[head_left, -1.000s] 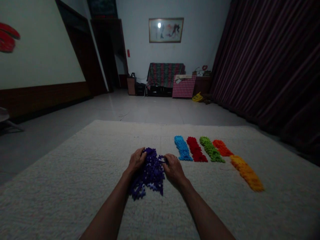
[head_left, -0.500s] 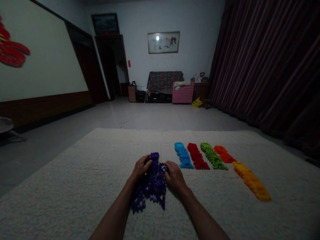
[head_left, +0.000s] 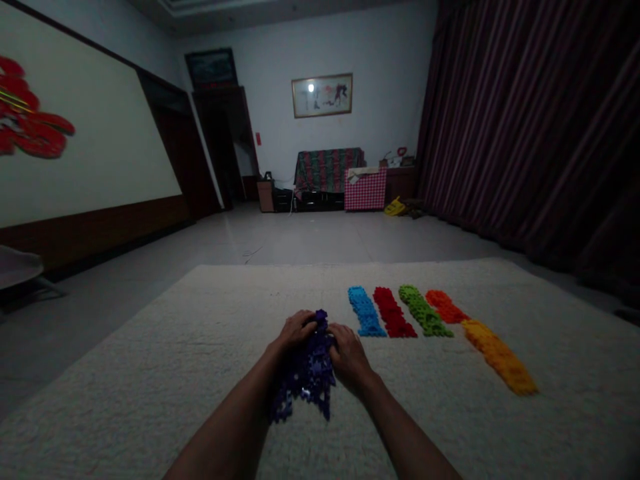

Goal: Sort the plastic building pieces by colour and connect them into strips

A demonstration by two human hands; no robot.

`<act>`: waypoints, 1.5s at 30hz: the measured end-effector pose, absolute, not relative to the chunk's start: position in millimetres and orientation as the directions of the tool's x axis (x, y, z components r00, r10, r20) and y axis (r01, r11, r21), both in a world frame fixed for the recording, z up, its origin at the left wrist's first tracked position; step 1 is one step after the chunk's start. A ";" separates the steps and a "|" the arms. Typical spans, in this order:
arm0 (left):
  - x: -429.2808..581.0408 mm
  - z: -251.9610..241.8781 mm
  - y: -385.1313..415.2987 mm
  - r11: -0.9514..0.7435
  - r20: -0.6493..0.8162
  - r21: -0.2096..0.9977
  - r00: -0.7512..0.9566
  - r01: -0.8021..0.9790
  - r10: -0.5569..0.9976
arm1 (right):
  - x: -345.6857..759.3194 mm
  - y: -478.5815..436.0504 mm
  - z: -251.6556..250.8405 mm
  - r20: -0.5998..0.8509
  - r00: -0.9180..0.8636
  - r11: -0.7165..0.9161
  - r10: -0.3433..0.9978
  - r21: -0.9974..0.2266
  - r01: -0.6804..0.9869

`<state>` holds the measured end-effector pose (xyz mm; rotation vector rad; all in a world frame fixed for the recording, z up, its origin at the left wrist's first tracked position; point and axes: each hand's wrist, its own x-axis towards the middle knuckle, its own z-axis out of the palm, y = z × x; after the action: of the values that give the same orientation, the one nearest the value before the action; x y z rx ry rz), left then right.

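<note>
A heap of dark purple notched pieces lies on the pale mat between my forearms. My left hand is curled over the heap's upper left side, its fingers closed on purple pieces near the far tip. On the right edge of the same heap, my right hand has its thumb and fingers bent round purple pieces. The fingertips of both hands are partly hidden, and single pieces are hard to tell apart in the dim light.
Right of my hands lie rows of blue, red, green, orange and yellow pieces. Beyond the mat are a tiled floor, a checked cloth and a long curtain.
My left hand has moved slightly right, closer to my right hand. The top of the purple heap has shifted right with it. The camera view has tilted slightly upward.
</note>
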<state>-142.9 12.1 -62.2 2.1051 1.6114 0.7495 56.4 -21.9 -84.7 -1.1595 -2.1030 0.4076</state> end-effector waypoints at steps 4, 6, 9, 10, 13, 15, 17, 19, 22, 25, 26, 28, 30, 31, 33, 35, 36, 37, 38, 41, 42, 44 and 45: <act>-162.9 -54.7 -5.1 -0.183 0.225 0.679 0.036 0.711 0.974 | 57.7 -21.2 -85.8 0.438 -0.357 0.561 0.825 -0.563 0.607; -178.2 -55.9 -18.5 -0.126 0.257 0.693 -0.081 0.710 0.963 | 57.9 -20.8 -86.8 0.450 -0.349 0.565 0.822 -0.572 0.594; -195.7 -68.6 -41.4 -0.033 0.228 0.712 -0.188 0.701 0.955 | 57.9 -20.2 -88.0 0.466 -0.340 0.573 0.817 -0.586 0.573; -197.9 -74.6 -48.2 -0.018 0.219 0.710 -0.197 0.704 0.956 | 57.8 -19.8 -88.5 0.473 -0.337 0.576 0.815 -0.589 0.567; -191.5 -88.9 -61.1 -0.031 0.291 0.624 -0.195 0.781 0.937 | 57.7 -17.9 -90.5 0.488 -0.335 0.588 0.806 -0.596 0.546; -180.2 -90.8 -62.6 -0.055 0.317 0.606 -0.178 0.793 0.932 | 57.6 -16.7 -91.2 0.488 -0.336 0.590 0.805 -0.608 0.531; -169.0 -86.6 -59.8 -0.093 0.303 0.653 -0.146 0.751 0.942 | 57.6 -16.4 -90.4 0.479 -0.319 0.574 0.818 -0.637 0.515; -162.4 -80.0 -53.5 -0.105 0.264 0.725 -0.133 0.681 0.955 | 57.8 -17.1 -88.5 0.456 -0.270 0.529 0.848 -0.693 0.490; -164.1 -73.3 -37.6 -0.061 0.232 0.798 -0.212 0.600 0.949 | 58.3 -17.6 -86.4 0.406 -0.185 0.444 0.895 -0.767 0.463; -172.0 -73.9 -16.7 -0.035 0.244 0.829 -0.304 0.559 0.921 | 58.3 -15.4 -87.8 0.375 -0.178 0.413 0.910 -0.773 0.481; -173.8 -74.9 -9.8 -0.034 0.249 0.829 -0.315 0.559 0.916 | 58.0 -14.2 -89.1 0.373 -0.191 0.417 0.908 -0.768 0.486; -174.8 -76.4 2.1 -0.047 0.254 0.818 -0.287 0.573 0.924 | 57.1 -11.3 -92.5 0.389 -0.207 0.439 0.898 -0.750 0.495; -172.8 -76.1 10.8 -0.072 0.242 0.801 -0.211 0.595 0.947 | 57.0 -8.1 -96.2 0.435 -0.195 0.471 0.879 -0.725 0.503; -171.3 -75.1 14.1 -0.084 0.228 0.795 -0.166 0.601 0.959 | 57.6 -6.6 -97.9 0.464 -0.182 0.488 0.867 -0.712 0.505; -168.2 -71.8 19.3 -0.108 0.197 0.788 -0.083 0.607 0.977 | 60.7 -4.3 -100.4 0.502 -0.187 0.522 0.844 -0.691 0.500; -165.5 -67.6 23.9 -0.141 0.180 0.783 -0.005 0.606 0.984 | 65.4 -3.8 -101.4 0.498 -0.250 0.553 0.830 -0.679 0.483; -164.2 -65.5 26.3 -0.159 0.175 0.781 0.033 0.604 0.984 | 67.8 -4.6 -101.4 0.487 -0.291 0.566 0.824 -0.675 0.474; -162.7 -63.7 28.8 -0.174 0.169 0.780 0.066 0.600 0.983 | 69.9 -6.0 -101.0 0.475 -0.326 0.576 0.817 -0.672 0.466; -161.0 -62.3 31.3 -0.190 0.166 0.781 0.096 0.595 0.981 | 71.5 -8.0 -100.4 0.469 -0.346 0.582 0.813 -0.670 0.461; -154.7 -60.3 37.7 -0.255 0.188 0.774 0.175 0.579 0.966 | 72.6 -15.6 -97.3 0.478 -0.334 0.583 0.812 -0.658 0.477; -152.5 -60.3 39.0 -0.287 0.212 0.766 0.196 0.576 0.957 | 72.1 -17.7 -96.1 0.481 -0.329 0.582 0.813 -0.651 0.487; -149.1 -60.7 39.8 -0.353 0.263 0.749 0.236 0.561 0.935 | 70.9 -20.6 -93.5 0.478 -0.341 0.587 0.809 -0.638 0.498; -148.1 -60.9 39.2 -0.374 0.278 0.746 0.253 0.550 0.927 | 70.5 -21.3 -92.2 0.475 -0.352 0.591 0.807 -0.634 0.499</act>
<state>-148.1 39.2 -60.9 2.0215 1.3374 0.9728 70.5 -21.3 -92.2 -1.0354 -2.0243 0.4922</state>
